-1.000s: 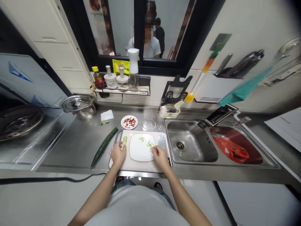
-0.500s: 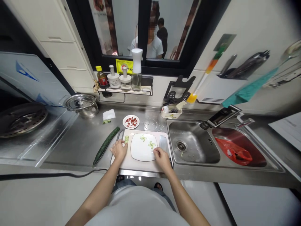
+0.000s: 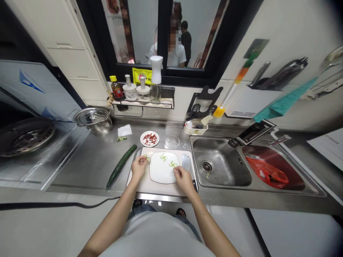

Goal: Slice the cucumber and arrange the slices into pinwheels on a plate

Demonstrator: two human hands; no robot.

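As cucumber (image 3: 173, 164) dots the plate (image 3: 162, 174), left fingers (image 3: 142, 159) and right fingers (image 3: 178, 170) pinch, holdings unclear.

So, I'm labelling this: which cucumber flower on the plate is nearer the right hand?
The flower near the right edge of the white plate, beside the right hand; the other flower lies farther, near the plate's far edge.

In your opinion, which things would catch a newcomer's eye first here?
Probably the white plate on the cutting board, between the left hand and right hand, bearing two green pinwheels. Next might come the red bag in the right sink basin, then the whole cucumber left of the board.
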